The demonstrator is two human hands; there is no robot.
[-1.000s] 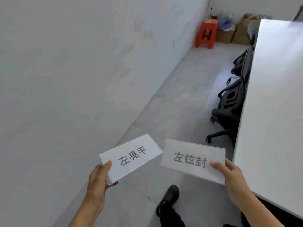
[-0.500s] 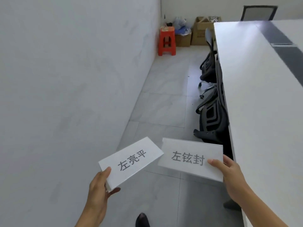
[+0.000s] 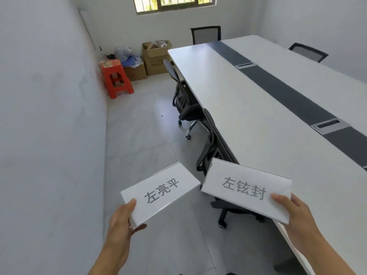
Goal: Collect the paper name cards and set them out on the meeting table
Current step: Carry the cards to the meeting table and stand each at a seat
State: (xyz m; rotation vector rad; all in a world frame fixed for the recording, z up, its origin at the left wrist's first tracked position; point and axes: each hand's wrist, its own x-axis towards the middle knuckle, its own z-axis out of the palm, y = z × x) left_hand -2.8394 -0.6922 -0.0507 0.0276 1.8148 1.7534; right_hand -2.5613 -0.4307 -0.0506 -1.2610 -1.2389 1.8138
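Note:
I carry two white paper name cards printed with grey characters. My left hand (image 3: pixel 122 221) pinches the near left corner of the left card (image 3: pixel 158 192), thumb on top, over the floor. My right hand (image 3: pixel 292 213) grips the right end of the right card (image 3: pixel 246 188), which hovers over the near left edge of the long white meeting table (image 3: pixel 248 120). The table stretches away to the right, with a dark grey strip (image 3: pixel 288 90) down its middle. No card lies on the tabletop in view.
Black office chairs (image 3: pixel 188 108) are tucked under the table's left side; another chair (image 3: pixel 205 34) stands at the far end. A grey wall (image 3: pixel 43 116) runs along my left. An orange stool (image 3: pixel 116 80) and cardboard boxes (image 3: pixel 156 58) fill the far corner under a window.
My view has swung right and up, bringing the table's length and far wall into sight. Both hands still hold their cards the same way, and the right card now hangs over the table edge.

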